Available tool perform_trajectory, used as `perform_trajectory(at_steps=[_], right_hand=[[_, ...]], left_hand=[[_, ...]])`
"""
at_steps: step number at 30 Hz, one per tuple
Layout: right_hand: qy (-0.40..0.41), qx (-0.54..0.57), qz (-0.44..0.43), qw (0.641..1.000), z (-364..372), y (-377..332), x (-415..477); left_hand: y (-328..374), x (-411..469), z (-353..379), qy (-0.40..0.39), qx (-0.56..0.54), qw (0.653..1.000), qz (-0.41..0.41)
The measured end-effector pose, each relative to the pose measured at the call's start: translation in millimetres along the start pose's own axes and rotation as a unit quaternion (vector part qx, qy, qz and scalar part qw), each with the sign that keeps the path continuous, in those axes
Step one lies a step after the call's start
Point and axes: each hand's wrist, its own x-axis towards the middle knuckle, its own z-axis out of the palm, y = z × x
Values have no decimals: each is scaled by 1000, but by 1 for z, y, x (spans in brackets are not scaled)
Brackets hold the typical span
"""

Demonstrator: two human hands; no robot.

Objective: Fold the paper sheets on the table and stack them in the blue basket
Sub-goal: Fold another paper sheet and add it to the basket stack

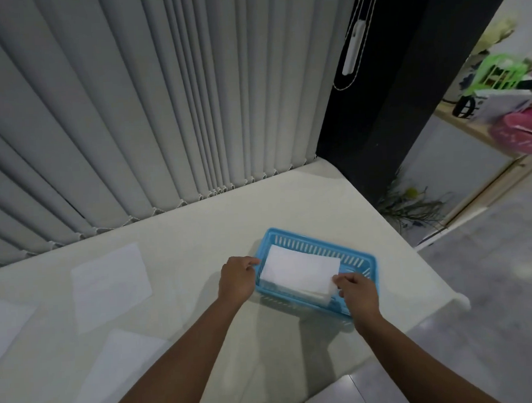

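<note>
A blue slotted basket [351,260] sits on the white table [198,235], right of centre. A folded white paper [299,272] lies across the top of a small stack of folded sheets inside it. My right hand [357,292] pinches the paper's near right corner. My left hand [238,278] rests at the basket's left rim, fingers curled near the paper's left edge; whether it grips the paper is hard to tell. Three flat unfolded sheets lie on the table to the left: one [110,286] at mid left, one [6,326] at the far left edge, one [113,372] nearer me.
Grey vertical blinds [131,116] hang along the table's far edge. The table's right edge drops to a grey floor [494,297]. A dark pillar [392,102] and a shelf with coloured items [505,96] stand beyond at the right.
</note>
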Motion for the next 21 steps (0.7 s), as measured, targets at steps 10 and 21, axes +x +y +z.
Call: perform_trajectory(at_steps=[10,21], right_hand=[[-15,-20,-9,1000,2,6,6],[-26,-17,29,999,3,11,4]], left_hand=[[-9,10,14,-31,73,997,23],[-9,5,21,-21,-3,1000,-3]])
